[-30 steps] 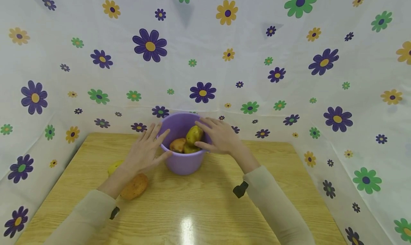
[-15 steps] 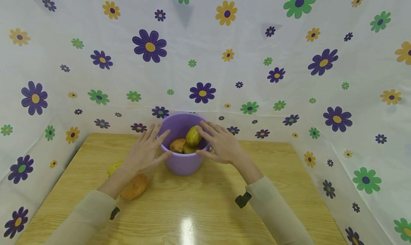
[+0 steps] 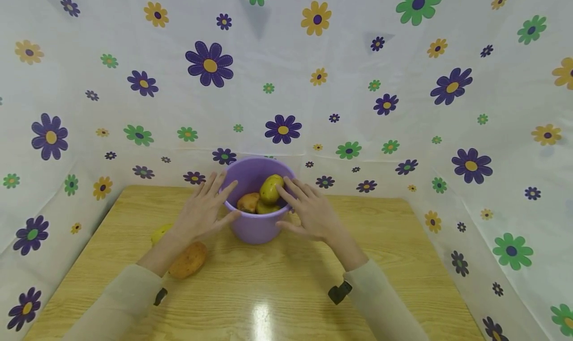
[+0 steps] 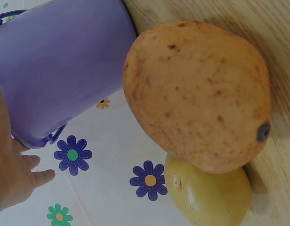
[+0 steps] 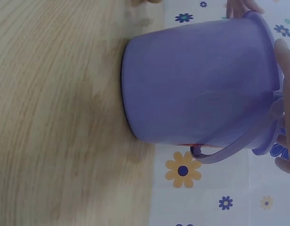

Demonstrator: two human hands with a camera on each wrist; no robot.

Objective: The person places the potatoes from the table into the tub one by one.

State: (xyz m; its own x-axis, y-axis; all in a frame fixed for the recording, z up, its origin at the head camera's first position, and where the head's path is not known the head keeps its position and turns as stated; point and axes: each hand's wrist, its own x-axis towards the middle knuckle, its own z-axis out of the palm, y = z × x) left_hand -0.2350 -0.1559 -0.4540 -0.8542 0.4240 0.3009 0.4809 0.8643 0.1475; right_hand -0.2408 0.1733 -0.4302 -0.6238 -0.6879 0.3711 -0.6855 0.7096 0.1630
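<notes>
A purple bucket [image 3: 256, 229] stands upright toward the back of the table, with several fruits inside. On top lies a glossy yellow-green mango-like fruit [image 3: 270, 188], beside an orange-brown fruit [image 3: 247, 202]. My left hand [image 3: 202, 209] is at the bucket's left rim, fingers spread and fairly straight. On the opposite side, my right hand [image 3: 315, 214] has its fingers extended over the right rim, close to the top fruit, and grips nothing. Below my left wrist are a large speckled orange-brown fruit [image 4: 197, 94] and a smooth yellow fruit [image 4: 208, 193].
The wood-grain table [image 3: 286, 291] runs back to a white flower-printed cloth [image 3: 349, 42] that surrounds it on the back and sides. A purple handle [image 5: 239, 143] hangs down the bucket's right side.
My right hand has drawn back to the right and slightly toward me, from over the bucket's opening to its rim. The left hand and the fruits stay put.
</notes>
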